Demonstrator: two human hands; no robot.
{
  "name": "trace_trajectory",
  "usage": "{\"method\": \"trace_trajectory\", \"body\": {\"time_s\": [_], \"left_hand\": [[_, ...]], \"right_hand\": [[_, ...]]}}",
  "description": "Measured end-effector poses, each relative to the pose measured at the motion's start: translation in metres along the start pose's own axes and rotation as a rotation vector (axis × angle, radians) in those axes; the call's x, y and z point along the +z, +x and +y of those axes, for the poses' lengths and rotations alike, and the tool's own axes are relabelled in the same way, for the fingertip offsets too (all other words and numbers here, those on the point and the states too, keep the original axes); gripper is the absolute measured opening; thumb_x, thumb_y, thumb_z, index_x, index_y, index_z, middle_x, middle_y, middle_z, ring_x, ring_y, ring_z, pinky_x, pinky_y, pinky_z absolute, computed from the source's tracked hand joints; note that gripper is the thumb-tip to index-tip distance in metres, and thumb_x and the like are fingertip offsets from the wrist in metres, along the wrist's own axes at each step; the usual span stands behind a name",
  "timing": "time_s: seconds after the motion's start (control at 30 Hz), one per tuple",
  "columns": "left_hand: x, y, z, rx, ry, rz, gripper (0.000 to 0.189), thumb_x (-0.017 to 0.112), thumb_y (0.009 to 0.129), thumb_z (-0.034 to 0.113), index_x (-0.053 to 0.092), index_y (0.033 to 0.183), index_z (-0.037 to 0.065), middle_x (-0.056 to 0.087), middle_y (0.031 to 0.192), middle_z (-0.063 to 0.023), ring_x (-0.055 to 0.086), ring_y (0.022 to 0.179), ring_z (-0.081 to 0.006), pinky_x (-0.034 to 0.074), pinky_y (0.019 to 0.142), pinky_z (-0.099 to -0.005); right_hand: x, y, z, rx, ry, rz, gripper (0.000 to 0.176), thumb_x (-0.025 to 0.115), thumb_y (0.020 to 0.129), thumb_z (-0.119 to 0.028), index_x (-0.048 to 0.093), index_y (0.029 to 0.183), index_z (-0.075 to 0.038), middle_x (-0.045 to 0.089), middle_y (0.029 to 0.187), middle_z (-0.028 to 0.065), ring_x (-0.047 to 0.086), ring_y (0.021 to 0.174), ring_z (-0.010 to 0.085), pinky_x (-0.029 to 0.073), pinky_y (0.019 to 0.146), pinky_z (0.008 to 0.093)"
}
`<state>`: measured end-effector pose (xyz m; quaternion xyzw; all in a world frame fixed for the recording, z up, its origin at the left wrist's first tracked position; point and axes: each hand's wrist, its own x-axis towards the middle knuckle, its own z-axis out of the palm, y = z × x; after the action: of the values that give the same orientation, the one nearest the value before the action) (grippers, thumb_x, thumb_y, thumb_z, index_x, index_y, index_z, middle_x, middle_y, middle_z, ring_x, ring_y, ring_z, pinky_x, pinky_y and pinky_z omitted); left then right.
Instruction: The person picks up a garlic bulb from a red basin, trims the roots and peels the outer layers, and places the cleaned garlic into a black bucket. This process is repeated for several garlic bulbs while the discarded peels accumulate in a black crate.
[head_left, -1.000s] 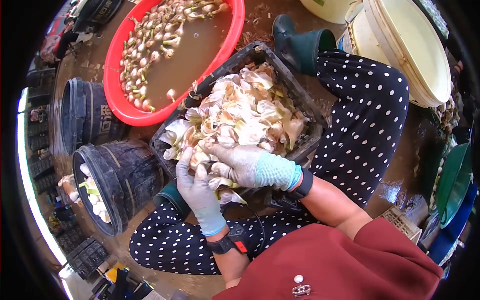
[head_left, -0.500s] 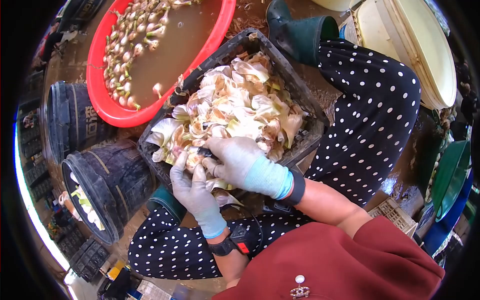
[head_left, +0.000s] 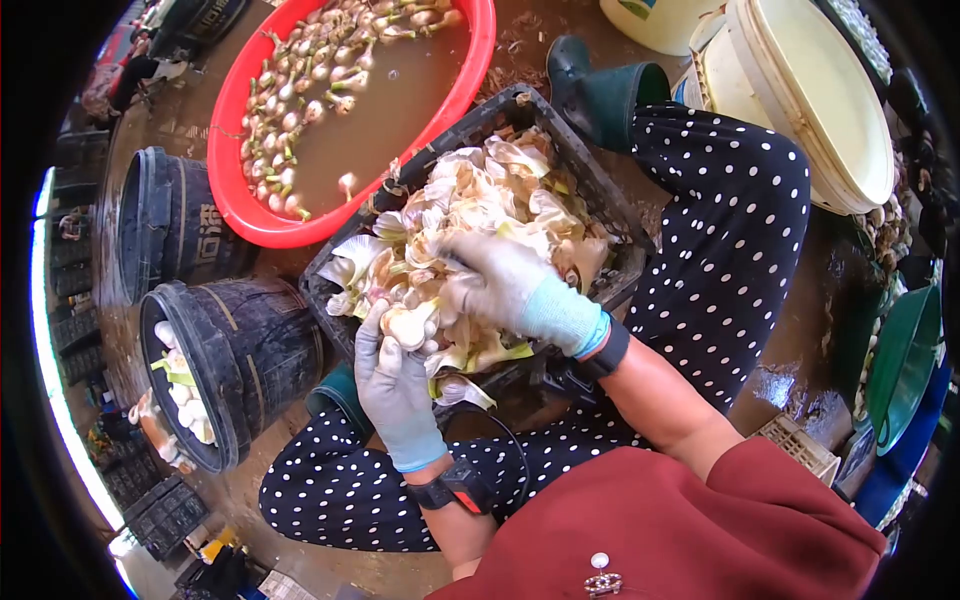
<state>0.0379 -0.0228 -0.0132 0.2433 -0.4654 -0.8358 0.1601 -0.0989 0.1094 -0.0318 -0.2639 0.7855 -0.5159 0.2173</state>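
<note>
My left hand point(head_left: 392, 385), in a pale glove with a blue cuff, pinches a partly peeled garlic bulb point(head_left: 408, 324) between thumb and fingers. Just right of the bulb, my right hand point(head_left: 510, 285), gloved alike, hovers over the loose skins with its fingers bent. Motion smears those fingers, so whether they hold anything does not show. Beneath both hands stands a black crate point(head_left: 618, 215) heaped with papery garlic skins point(head_left: 480, 205).
Beyond the crate is a red tub point(head_left: 232, 190) of murky water with unpeeled garlic bulbs point(head_left: 290, 120). To the left, a black bucket point(head_left: 260, 340) lies tilted with white peeled garlic point(head_left: 185, 385) inside. Another black bucket point(head_left: 180, 220) stands behind it. A cream bucket point(head_left: 800, 110) is at the upper right.
My right hand has moved right and up, away from the bulb, where a small dark object showed at its fingers. More of the bulb's pale surface shows. The view has shifted slightly.
</note>
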Motion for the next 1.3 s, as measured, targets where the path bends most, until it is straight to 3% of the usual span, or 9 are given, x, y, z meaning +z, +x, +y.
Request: {"method": "trace_trajectory", "body": {"time_s": [0.2,0.47,0.63,0.8,0.87,1.0,1.13,1.2,1.3], "left_hand": [[0.021,0.001,-0.003,-0.024,0.288,0.062,0.05,0.056,0.091,0.017,0.042,0.134,-0.004,0.054,0.115,-0.0121,0.057,0.098,-0.0179,0.049,0.082,-0.0275],[0.007,0.009,-0.016,-0.124,0.228,0.026,0.051,0.057,0.088,0.015,0.043,0.134,-0.004,0.056,0.113,-0.0091,0.057,0.093,-0.0144,0.047,0.072,-0.024],[0.013,0.014,-0.024,-0.095,0.161,0.029,0.057,0.058,0.087,0.016,0.038,0.135,-0.007,0.051,0.123,-0.0159,0.054,0.108,-0.023,0.044,0.094,-0.0332],[0.009,0.013,-0.016,-0.113,0.168,0.063,0.048,0.057,0.089,0.015,0.043,0.129,-0.007,0.055,0.116,-0.0161,0.056,0.105,-0.0214,0.044,0.095,-0.0336],[0.005,0.008,-0.011,-0.311,0.297,0.062,0.048,0.059,0.089,0.016,0.044,0.129,-0.008,0.057,0.111,-0.015,0.057,0.101,-0.0205,0.046,0.091,-0.0315],[0.007,0.005,-0.019,-0.089,0.376,0.1,0.05,0.062,0.088,0.016,0.046,0.128,-0.008,0.058,0.112,-0.0137,0.058,0.102,-0.0207,0.047,0.09,-0.0311],[0.013,0.008,-0.019,0.069,0.32,0.044,0.048,0.061,0.088,0.012,0.046,0.129,-0.008,0.055,0.121,-0.014,0.055,0.11,-0.022,0.043,0.098,-0.0346],[0.019,0.007,-0.017,0.054,0.28,0.093,0.044,0.057,0.089,0.008,0.046,0.129,-0.008,0.052,0.124,-0.0139,0.053,0.113,-0.0214,0.042,0.098,-0.0342],[0.025,0.006,-0.016,0.123,0.34,0.1,0.04,0.052,0.089,0.0,0.047,0.129,-0.006,0.053,0.123,-0.0133,0.052,0.113,-0.0206,0.042,0.099,-0.0338]], "right_hand": [[0.004,-0.004,-0.014,-0.01,-0.069,-0.339,0.027,0.066,0.079,-0.025,0.066,0.101,-0.008,0.065,0.088,0.0161,0.063,0.085,0.0331,0.05,0.075,0.0401],[0.004,0.004,-0.003,0.081,-0.048,-0.279,0.026,0.068,0.07,-0.025,0.064,0.085,-0.005,0.063,0.073,0.0166,0.062,0.073,0.0364,0.049,0.066,0.0438],[0.014,0.01,0.016,0.277,0.266,-0.336,0.032,0.067,0.071,-0.026,0.063,0.088,0.0,0.062,0.074,0.022,0.063,0.073,0.0361,0.05,0.068,0.042],[0.016,0.003,0.009,0.14,0.076,-0.195,0.033,0.066,0.074,-0.029,0.061,0.089,0.0,0.062,0.077,0.0217,0.063,0.077,0.0372,0.049,0.069,0.0437],[0.01,0.0,0.002,0.029,-0.098,-0.235,0.033,0.066,0.075,-0.03,0.06,0.089,-0.001,0.061,0.075,0.0211,0.062,0.076,0.0379,0.049,0.069,0.0448],[0.021,0.004,0.004,0.172,-0.042,-0.226,0.029,0.066,0.074,-0.023,0.059,0.091,0.0,0.061,0.078,0.0216,0.062,0.079,0.0386,0.049,0.071,0.0449],[0.023,0.009,0.017,0.256,0.209,-0.127,0.032,0.064,0.074,-0.018,0.059,0.095,0.005,0.061,0.085,0.0257,0.062,0.081,0.0348,0.048,0.073,0.04],[0.015,0.006,0.024,0.289,0.478,-0.176,0.027,0.063,0.078,-0.019,0.059,0.091,0.005,0.061,0.075,0.0155,0.058,0.071,0.0191,0.047,0.069,0.034],[0.009,0.003,0.016,0.198,0.501,-0.232,0.023,0.063,0.081,-0.018,0.06,0.089,0.003,0.059,0.073,0.0094,0.054,0.07,0.0134,0.046,0.067,0.0314]]}}
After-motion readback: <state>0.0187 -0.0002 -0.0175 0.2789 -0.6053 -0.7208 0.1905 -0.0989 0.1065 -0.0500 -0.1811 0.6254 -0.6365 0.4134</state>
